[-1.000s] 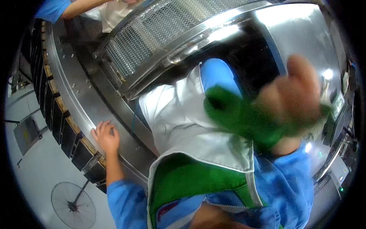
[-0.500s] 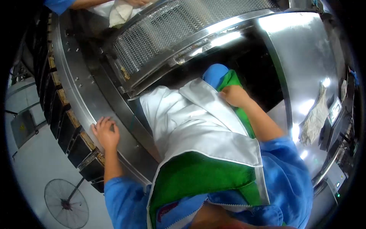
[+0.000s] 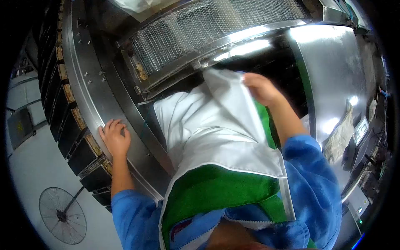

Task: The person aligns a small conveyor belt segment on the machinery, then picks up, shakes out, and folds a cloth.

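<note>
The white apron (image 3: pixel 216 125), green on its other side, hangs over the front of my body and legs. My right hand (image 3: pixel 259 88) pinches the apron's upper right edge, in front of the dark opening of the machine. My left hand (image 3: pixel 114 137) rests on the metal ledge (image 3: pixel 135 160) at the left, fingers somewhat apart and holding nothing.
A metal mesh belt (image 3: pixel 179 39) curves across the top. Dark slats (image 3: pixel 66 125) run along the left edge. At the right are a curved steel panel (image 3: pixel 337 75), a hanging cloth (image 3: pixel 339 139) and a small display (image 3: pixel 361 131). A fan (image 3: pixel 62 215) stands lower left.
My right hand was blurred with green cloth at the right, then took the apron's edge and has drawn it slightly up. The other person's arm at the top left has left the view.
</note>
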The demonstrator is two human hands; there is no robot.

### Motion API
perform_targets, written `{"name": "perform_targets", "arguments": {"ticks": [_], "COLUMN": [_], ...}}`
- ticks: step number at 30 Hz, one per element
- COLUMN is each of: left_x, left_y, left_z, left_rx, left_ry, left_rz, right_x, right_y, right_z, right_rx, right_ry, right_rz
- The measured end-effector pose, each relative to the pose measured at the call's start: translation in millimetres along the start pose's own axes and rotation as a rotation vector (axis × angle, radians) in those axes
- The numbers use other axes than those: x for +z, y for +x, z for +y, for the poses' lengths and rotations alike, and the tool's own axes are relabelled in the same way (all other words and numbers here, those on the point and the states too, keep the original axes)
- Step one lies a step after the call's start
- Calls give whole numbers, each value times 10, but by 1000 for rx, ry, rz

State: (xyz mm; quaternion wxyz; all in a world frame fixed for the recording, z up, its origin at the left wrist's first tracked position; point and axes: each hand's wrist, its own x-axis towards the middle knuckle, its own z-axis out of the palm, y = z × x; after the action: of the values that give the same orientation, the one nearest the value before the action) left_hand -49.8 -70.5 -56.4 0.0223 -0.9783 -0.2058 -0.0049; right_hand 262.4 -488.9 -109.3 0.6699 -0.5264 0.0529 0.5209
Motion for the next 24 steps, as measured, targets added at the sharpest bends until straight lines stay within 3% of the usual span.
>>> {"name": "perform_targets", "arguments": {"ticks": [3,7,9,11,13,15,16,18,19,20,24], "left_x": [-16,-13,-27,-72,-52,-27,-9,-20,-38,-46,-26], "left_y": [-3,-6,-12,16,7,11,8,12,22,26,6], "left_z": [8,-23,-24,17,22,17,5,17,39,61,40], "left_rx": [-12,-8,-21,-53,-43,-28,-24,-21,-45,-69,-58], "left_ry": [-6,-16,-7,23,10,-2,9,16,3,-12,-24], "left_rz": [-5,-21,-50,-106,-63,-11,-10,5,-19,-45,9], "right_x": [-321,-1173,-1593,-1538,-1704,-1633,-1429,-915,-532,-331,303], "right_y": [-243,-282,-347,-384,-219,-177,-167,-178,-222,-190,-164], "right_z": [-132,418,762,886,1176,1123,982,592,221,75,-360], "right_rx": [-119,116,255,252,103,146,130,-120,46,12,-433], "right_ry": [150,-116,-414,-395,-531,-923,-921,-1239,-1209,-1223,-1090], "right_rz": [170,799,784,811,898,968,971,983,856,826,470]}}
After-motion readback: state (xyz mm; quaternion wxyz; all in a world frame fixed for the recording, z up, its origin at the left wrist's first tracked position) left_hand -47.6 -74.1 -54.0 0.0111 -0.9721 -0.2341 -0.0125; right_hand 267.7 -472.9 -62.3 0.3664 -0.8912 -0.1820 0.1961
